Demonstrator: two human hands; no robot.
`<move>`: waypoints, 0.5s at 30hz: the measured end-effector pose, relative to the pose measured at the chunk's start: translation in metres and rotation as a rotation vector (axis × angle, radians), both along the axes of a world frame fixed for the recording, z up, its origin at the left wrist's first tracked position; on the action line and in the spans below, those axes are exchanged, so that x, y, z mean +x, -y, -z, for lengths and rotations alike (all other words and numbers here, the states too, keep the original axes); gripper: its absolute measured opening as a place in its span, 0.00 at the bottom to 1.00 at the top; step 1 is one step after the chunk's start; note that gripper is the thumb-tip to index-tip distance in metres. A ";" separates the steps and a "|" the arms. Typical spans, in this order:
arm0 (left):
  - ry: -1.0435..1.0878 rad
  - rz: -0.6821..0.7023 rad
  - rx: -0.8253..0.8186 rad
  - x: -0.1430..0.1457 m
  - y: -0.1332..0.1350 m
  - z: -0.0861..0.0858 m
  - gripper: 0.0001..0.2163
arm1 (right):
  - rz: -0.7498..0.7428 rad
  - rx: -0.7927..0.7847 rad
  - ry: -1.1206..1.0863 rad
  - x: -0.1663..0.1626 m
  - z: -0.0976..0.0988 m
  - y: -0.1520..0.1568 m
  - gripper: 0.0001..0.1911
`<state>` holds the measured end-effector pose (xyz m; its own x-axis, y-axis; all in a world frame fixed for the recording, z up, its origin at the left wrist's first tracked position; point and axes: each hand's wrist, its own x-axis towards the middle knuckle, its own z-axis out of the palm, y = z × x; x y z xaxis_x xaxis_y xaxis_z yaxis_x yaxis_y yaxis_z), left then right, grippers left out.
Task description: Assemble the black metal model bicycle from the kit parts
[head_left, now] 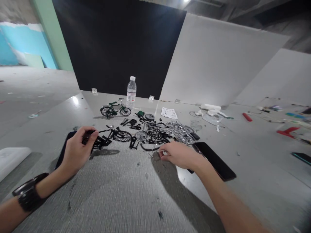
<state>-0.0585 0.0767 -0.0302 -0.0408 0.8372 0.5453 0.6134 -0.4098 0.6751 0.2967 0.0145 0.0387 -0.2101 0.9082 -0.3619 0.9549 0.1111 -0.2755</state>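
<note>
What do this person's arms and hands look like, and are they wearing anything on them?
Both forearms are bare, with no sleeves or gloves in view. The left hand has a wide black band around its wrist, like a watch or strap with a glossy face. The right hand shows no ring, band or watch.

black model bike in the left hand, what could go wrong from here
The left hand grips the half-built black bike at one end only, so its front wheel may sag or twist. The right hand pinches at a tiny piece on the table; it could slip into the loose parts pile. The phone lies by that wrist.
</note>
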 end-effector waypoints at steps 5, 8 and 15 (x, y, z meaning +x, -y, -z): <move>-0.007 -0.005 -0.014 0.000 0.000 0.000 0.13 | 0.052 0.044 0.031 0.001 -0.002 -0.002 0.06; -0.007 -0.005 -0.005 0.000 0.001 0.000 0.13 | 0.051 0.023 0.029 0.001 -0.002 -0.002 0.05; -0.020 -0.010 0.002 -0.001 -0.001 0.003 0.14 | -0.053 0.009 0.020 -0.024 -0.002 0.009 0.07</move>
